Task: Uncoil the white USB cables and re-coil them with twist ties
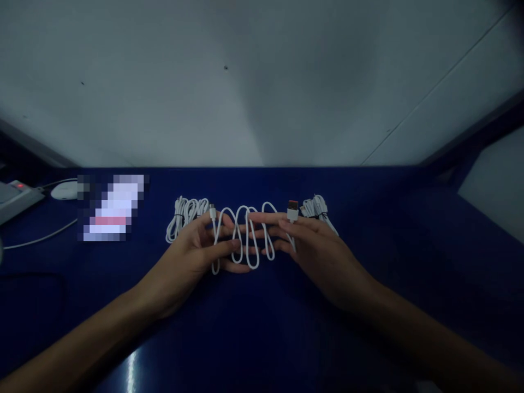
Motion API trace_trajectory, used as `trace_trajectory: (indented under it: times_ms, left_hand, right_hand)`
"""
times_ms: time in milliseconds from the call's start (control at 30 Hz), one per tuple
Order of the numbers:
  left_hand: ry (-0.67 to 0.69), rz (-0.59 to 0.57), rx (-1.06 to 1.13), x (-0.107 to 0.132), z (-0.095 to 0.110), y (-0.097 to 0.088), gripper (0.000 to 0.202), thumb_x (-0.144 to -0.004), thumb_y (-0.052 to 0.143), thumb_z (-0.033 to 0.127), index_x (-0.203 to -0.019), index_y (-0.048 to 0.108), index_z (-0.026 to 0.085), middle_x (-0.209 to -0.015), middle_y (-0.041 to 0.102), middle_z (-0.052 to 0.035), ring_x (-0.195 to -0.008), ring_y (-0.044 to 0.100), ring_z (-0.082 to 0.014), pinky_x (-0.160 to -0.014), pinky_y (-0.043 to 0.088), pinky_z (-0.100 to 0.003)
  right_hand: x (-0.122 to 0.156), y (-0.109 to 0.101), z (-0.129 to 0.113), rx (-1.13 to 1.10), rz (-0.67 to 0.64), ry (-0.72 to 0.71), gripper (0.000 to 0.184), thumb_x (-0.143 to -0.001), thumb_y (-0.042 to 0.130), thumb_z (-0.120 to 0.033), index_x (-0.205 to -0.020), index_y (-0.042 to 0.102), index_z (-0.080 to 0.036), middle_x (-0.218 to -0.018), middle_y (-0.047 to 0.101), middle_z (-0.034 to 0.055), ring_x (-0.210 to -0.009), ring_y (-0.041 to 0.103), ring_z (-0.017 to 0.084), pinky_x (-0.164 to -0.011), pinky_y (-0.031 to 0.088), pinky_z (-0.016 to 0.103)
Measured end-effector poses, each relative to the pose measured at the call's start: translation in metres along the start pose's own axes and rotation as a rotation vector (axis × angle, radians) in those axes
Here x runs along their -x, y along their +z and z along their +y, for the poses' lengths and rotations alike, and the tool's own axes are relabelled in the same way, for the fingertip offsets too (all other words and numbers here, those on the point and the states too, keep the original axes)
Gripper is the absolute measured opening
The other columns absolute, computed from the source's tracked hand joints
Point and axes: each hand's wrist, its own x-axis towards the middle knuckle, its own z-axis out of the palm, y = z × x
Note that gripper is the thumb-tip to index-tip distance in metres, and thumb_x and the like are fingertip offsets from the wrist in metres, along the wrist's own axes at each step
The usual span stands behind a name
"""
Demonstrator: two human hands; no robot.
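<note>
A white USB cable [252, 256] lies in loose zigzag loops across the fingers of both hands, above the blue table. My left hand [196, 245] holds the loops with its thumb on top and fingers beneath; the small plug [212, 212] sticks up by its index finger. My right hand [315, 237] grips the other end, where the flat USB plug [292, 210] points up by the thumb and index finger. Behind the left hand is a bundle of tied white cables [176, 224]. Another tied white cable [319, 206] sits behind the right hand, partly hidden.
On the left of the blue table [254, 338] lies a pixelated bright screen [114, 210]. Near it are a white rounded device [65, 190] with a cord and a white power strip [20, 199] with a red light. A pale wall [184, 109] rises along the table's back edge.
</note>
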Motion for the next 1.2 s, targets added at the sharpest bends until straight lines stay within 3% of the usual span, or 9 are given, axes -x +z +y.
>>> trace_trajectory:
  times_ms: [200,400,567,767,1200]
  left_hand:
    - [-0.008,-0.005,-0.008,0.0006,-0.0013,-0.0013,0.026,-0.095,0.084,0.014,-0.112,0.064,0.018,-0.128,0.079,-0.0147,-0.116,0.082,-0.036,-0.084,0.075,-0.039]
    - [-0.006,-0.045,-0.015,-0.0017,-0.0013,-0.0026,0.024,-0.097,0.083,0.016,-0.112,0.064,0.019,-0.129,0.079,-0.0143,-0.118,0.081,-0.0363,-0.088,0.074,-0.043]
    - [-0.005,-0.041,-0.03,0.0002,0.0007,-0.001,0.024,-0.099,0.083,0.019,-0.112,0.062,0.019,-0.127,0.079,-0.0134,-0.118,0.081,-0.037,-0.092,0.074,-0.047]
    - [-0.008,-0.052,-0.028,0.0009,0.0016,-0.0009,0.024,-0.098,0.082,0.017,-0.114,0.064,0.018,-0.131,0.079,-0.0153,-0.117,0.081,-0.0362,-0.088,0.074,-0.041]
    - [0.01,-0.063,-0.016,0.0006,0.0016,-0.0002,0.023,-0.098,0.082,0.017,-0.113,0.065,0.018,-0.126,0.081,-0.015,-0.111,0.084,-0.0352,-0.084,0.075,-0.04]
  right_hand:
    - [0.0004,-0.0002,-0.0016,-0.001,0.015,0.011,0.027,-0.11,0.063,-0.038,-0.106,0.089,-0.032,-0.134,0.08,0.0053,-0.132,0.069,0.032,-0.12,0.051,0.056]
    - [-0.0003,-0.0013,-0.0012,0.019,0.022,-0.005,0.029,-0.111,0.061,-0.037,-0.111,0.089,-0.029,-0.129,0.081,0.008,-0.121,0.073,0.03,-0.119,0.049,0.055]
    - [-0.0001,0.0013,-0.0024,0.0,0.017,0.005,0.029,-0.112,0.06,-0.038,-0.114,0.088,-0.029,-0.13,0.08,0.0075,-0.123,0.072,0.029,-0.117,0.05,0.052]
    - [-0.0002,0.002,-0.0027,0.034,0.008,-0.001,0.028,-0.111,0.06,-0.037,-0.115,0.087,-0.029,-0.129,0.081,0.0073,-0.122,0.072,0.029,-0.115,0.051,0.053]
    - [0.0007,0.0036,-0.0041,0.012,-0.002,0.012,0.03,-0.112,0.058,-0.037,-0.116,0.087,-0.031,-0.128,0.081,0.0068,-0.116,0.074,0.029,-0.114,0.051,0.055]
